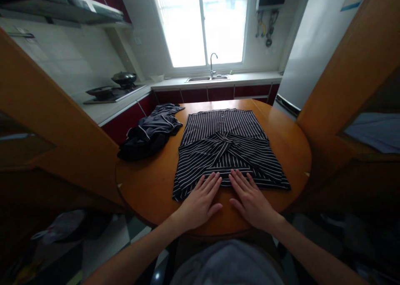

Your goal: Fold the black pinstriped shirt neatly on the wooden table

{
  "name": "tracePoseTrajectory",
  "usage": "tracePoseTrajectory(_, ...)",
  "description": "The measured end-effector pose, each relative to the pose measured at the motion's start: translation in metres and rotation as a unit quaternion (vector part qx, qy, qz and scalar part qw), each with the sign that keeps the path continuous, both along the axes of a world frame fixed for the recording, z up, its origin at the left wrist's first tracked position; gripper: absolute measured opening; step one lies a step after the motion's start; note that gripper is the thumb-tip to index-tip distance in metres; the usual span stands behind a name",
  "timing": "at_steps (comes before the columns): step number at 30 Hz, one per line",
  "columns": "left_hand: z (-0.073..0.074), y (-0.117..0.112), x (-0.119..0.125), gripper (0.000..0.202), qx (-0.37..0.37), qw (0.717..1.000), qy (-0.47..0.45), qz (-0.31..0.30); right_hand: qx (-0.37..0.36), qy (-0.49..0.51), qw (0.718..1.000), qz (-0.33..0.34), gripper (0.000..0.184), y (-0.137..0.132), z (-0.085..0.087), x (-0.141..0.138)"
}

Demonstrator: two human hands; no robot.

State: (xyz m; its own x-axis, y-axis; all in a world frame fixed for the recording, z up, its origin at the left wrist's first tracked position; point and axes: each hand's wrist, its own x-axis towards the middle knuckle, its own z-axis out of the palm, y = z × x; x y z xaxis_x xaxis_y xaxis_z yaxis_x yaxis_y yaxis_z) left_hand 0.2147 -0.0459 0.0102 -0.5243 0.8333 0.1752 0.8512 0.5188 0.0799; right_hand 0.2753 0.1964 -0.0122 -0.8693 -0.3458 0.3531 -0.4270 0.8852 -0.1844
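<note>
A black shirt with thin white stripes (pixel 225 145) lies spread on the round wooden table (pixel 150 185), its sleeves folded in across the middle. My left hand (pixel 200 199) rests flat on the shirt's near edge, fingers stretched out and open. My right hand (pixel 251 197) lies flat beside it on the same edge, fingers also spread. Neither hand holds anything. The two hands are a small gap apart at the middle of the hem.
A crumpled dark garment with white piping (pixel 150 131) lies on the table's far left edge. Beyond are a kitchen counter with a sink and tap (pixel 212 74), a stove with pans (pixel 115 87), a fridge (pixel 312 51) at right, and wooden door frames on both sides.
</note>
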Motion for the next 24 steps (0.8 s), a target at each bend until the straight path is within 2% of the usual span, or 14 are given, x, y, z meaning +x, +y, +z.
tracePoseTrajectory(4, -0.005, -0.007, -0.010, 0.078, -0.020, 1.000, -0.018, 0.003, 0.005, -0.033, 0.999, -0.001, 0.072, 0.015, -0.005, -0.005)
tracePoseTrajectory(9, 0.001, -0.010, -0.017, 0.063, -0.020, 1.000, 0.007, -0.008, 0.033, -0.021, 0.999, -0.023, 0.062, 0.039, -0.010, -0.007)
tracePoseTrajectory(13, 0.006, -0.008, -0.029, 0.054, -0.048, 0.998, 0.028, -0.040, 0.056, 0.008, 0.998, -0.019, 0.051, 0.046, -0.007, -0.012)
tracePoseTrajectory(16, 0.010, -0.008, -0.038, 0.058, -0.058, 0.996, 0.032, -0.063, 0.069, 0.025, 0.997, -0.002, 0.045, 0.050, -0.001, -0.018)
tracePoseTrajectory(24, 0.017, -0.004, -0.040, 0.065, -0.049, 0.997, -0.011, -0.055, 0.074, 0.038, 0.995, 0.060, 0.060, 0.062, 0.010, -0.029)
